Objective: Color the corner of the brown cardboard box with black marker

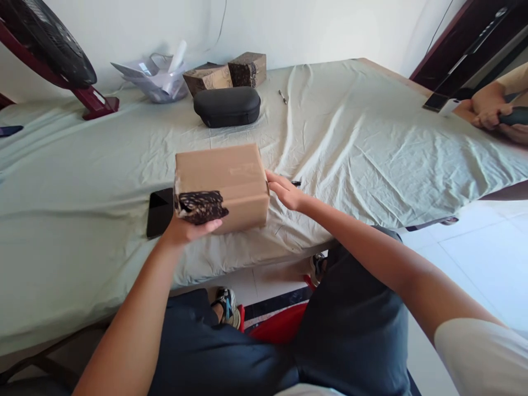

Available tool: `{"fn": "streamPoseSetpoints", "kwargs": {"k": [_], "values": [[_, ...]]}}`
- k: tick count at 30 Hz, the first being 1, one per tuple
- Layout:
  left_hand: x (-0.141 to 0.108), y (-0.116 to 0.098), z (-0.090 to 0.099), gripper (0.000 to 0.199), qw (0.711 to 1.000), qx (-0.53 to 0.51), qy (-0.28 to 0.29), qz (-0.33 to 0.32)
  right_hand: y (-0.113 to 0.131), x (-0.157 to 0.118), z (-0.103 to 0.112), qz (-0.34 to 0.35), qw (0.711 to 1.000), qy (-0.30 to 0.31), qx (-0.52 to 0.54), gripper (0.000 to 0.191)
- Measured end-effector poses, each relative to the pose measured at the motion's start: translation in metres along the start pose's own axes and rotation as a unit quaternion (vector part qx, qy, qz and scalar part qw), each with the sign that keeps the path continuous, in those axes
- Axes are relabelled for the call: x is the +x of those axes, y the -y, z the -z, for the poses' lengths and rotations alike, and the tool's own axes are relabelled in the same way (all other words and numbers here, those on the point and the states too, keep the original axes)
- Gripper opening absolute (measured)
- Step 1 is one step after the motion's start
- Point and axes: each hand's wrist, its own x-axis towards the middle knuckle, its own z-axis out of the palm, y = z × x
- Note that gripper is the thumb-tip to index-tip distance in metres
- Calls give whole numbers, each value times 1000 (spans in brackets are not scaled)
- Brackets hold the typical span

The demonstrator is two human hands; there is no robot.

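Note:
A brown cardboard box (218, 173) is held between my two hands near the front edge of the cloth-covered table. Black scribbled marking covers its front left corner. My left hand (190, 230) grips that lower left corner, thumb along the front face and the other fingers hidden behind or under it. Against the box's right side rests my right hand (285, 190), its fingers stretched along the cardboard. Whether the box's underside touches the cloth, I cannot tell. A dark phone (159, 213) lies just left of the box, partly covered. A black pen or marker (296, 183) shows behind my right hand.
Behind the box sits a black hard case (226, 106), with two marked cardboard boxes (247, 69) against the wall. A clear plastic basket (154, 82) and a fan (61, 55) stand back left. Another pen (282, 97) lies further back. Another person's hands (501, 118) are at far right.

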Motion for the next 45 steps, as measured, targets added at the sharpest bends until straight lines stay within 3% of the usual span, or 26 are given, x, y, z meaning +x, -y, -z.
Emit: {"fn": "streamPoseSetpoints", "kwargs": {"k": [3, 6, 10, 15, 22, 26, 30, 33, 37, 39, 41, 45], "values": [[15, -3, -4, 72, 996, -54, -62, 26, -7, 14, 3, -116, 965, 45, -233, 58], [27, -13, -12, 80, 987, -102, -124, 15, -10, 23, -6, -193, 921, 58, -333, 47], [34, -22, -20, 84, 969, -175, -164, 53, -12, 28, -16, -221, 919, 40, -325, 48], [33, -19, -23, 83, 942, -253, -165, 148, -13, 27, -7, -253, 917, 28, -306, 49], [25, -31, -24, 85, 934, -274, -155, 168, -4, 28, -7, -290, 904, 46, -311, 50], [21, -35, -22, 96, 940, -271, -145, 150, 9, 31, -8, -319, 896, 55, -304, 70], [18, -35, -19, 111, 948, -258, -127, 133, 17, 14, 0, -311, 899, 64, -301, 97], [15, -36, -16, 118, 957, -245, -101, 117, 17, -7, 15, -280, 927, 42, -248, 95], [9, -38, -16, 103, 977, -187, -56, 87, 22, -20, 41, -254, 960, -110, -47, 50], [8, -38, -19, 99, 980, -177, -43, 84, 28, -20, 53, -226, 949, -177, 129, 43], [9, -37, -24, 104, 980, -178, -49, 78, 36, -18, 62, -176, 926, -196, 270, 42], [11, -33, -35, 110, 984, -162, -66, 46, 51, -17, 61, -97, 915, -196, 340, 46]]}}
